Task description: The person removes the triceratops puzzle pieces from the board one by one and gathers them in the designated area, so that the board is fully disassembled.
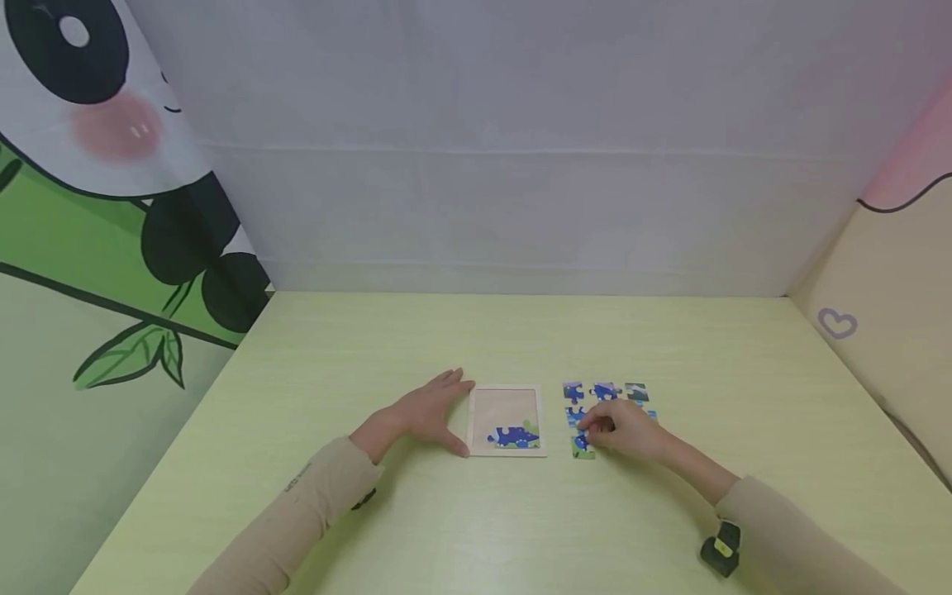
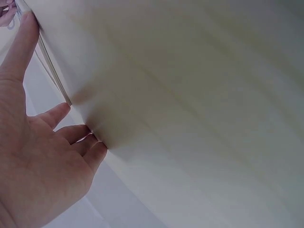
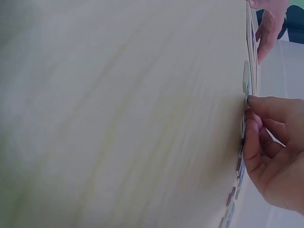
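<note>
A square wooden puzzle tray (image 1: pixel 504 405) with a pale rim lies on the table. Blue-and-green jigsaw pieces (image 1: pixel 516 437) sit joined in its lower right part. My left hand (image 1: pixel 431 411) is spread at the tray's left side, thumb and a fingertip at the rim; the left wrist view shows its fingers (image 2: pixel 97 153) resting on the tabletop. To the right of the tray, my right hand (image 1: pixel 628 428) pinches a small puzzle piece (image 3: pixel 247 100) between thumb and finger, low over the table. Just by those fingertips lies a blue-and-green piece (image 1: pixel 583 449). The fingers hide part of the held piece.
Several loose puzzle pieces (image 1: pixel 606 391) lie in rows right of the tray, some partly behind my right hand. The pale wooden table (image 1: pixel 476 521) ends at a white back wall (image 1: pixel 521 215), with printed panels at both sides.
</note>
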A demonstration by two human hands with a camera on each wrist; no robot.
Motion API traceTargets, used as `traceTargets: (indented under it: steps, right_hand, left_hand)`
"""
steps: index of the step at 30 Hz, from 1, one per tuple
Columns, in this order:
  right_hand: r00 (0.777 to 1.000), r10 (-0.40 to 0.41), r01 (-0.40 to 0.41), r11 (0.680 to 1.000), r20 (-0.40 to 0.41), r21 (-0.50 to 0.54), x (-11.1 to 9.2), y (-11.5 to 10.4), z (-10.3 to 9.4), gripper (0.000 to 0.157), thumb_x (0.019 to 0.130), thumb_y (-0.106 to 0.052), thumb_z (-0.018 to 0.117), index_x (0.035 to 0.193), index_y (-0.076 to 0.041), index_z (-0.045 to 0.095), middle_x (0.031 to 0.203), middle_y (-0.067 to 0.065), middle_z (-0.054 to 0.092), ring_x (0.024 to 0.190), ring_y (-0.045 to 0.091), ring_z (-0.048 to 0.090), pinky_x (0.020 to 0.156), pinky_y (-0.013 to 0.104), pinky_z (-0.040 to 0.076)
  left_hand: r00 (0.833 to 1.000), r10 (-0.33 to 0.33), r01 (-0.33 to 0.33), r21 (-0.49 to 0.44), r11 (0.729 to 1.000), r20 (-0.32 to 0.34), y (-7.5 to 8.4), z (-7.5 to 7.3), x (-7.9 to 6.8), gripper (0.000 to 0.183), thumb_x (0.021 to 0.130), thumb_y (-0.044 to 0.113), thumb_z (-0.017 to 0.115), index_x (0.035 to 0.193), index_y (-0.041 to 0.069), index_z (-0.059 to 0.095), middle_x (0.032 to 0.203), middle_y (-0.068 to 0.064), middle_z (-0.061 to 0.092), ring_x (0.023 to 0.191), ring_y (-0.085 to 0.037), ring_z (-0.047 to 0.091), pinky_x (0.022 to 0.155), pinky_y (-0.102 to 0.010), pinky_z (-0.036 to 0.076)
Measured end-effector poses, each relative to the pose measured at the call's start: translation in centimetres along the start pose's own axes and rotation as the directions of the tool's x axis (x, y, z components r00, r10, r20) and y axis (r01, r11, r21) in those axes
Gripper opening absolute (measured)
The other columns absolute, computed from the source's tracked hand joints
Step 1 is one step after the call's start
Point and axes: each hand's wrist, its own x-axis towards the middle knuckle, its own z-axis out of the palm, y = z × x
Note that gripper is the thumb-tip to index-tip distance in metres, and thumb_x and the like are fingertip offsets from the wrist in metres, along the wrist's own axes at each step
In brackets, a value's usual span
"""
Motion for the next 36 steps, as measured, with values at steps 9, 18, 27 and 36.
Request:
traceTargets:
  steps: [9,18,27,36]
  right_hand:
    - [1.000,-0.023,0.024,0.999,-0.010,0.040,0.9,-0.8,-0.2,0.015,0.079,-0.001,0.064,0.094,-0.003,0.067,0.078,-0.003,0.059,0.070,0.011,0.049,0.060,0.020,0.044]
    - [0.995,-0.094,0.091,0.991,0.034,0.098,3.7,-3.3,1.7,0.016,0.080,-0.005,0.067,0.096,-0.003,0.067,0.077,-0.004,0.060,0.068,0.010,0.050,0.059,0.021,0.045]
    - [0.995,-0.054,0.042,0.990,0.083,0.137,5.8,-5.4,4.1,0.017,0.079,-0.008,0.068,0.096,-0.006,0.067,0.085,-0.004,0.063,0.068,0.010,0.051,0.059,0.022,0.045]
    - [0.994,-0.027,0.016,0.995,0.105,0.100,5.9,-6.6,4.8,0.021,0.076,-0.002,0.070,0.096,-0.003,0.067,0.085,0.000,0.061,0.067,0.012,0.049,0.056,0.021,0.042]
  left_hand:
    - [1.000,-0.002,0.002,-0.007,1.000,-0.005,0.2,-0.2,-0.3,0.105,0.060,0.051,0.078,0.142,0.009,0.028,0.150,-0.015,0.013,0.138,-0.029,0.007,0.110,-0.045,0.017]
    - [1.000,0.004,-0.004,0.007,1.000,-0.005,0.0,-0.2,-0.4,0.105,0.060,0.052,0.077,0.143,0.009,0.028,0.150,-0.015,0.013,0.138,-0.029,0.007,0.110,-0.045,0.017]
    - [1.000,-0.009,0.009,0.000,1.000,0.003,0.3,-0.4,-0.5,0.104,0.061,0.051,0.078,0.143,0.010,0.028,0.150,-0.015,0.013,0.138,-0.028,0.007,0.110,-0.045,0.016]
    - [1.000,0.004,-0.004,-0.003,1.000,-0.004,0.1,-0.3,-0.4,0.105,0.060,0.052,0.078,0.142,0.009,0.029,0.150,-0.016,0.013,0.138,-0.029,0.008,0.109,-0.046,0.018]
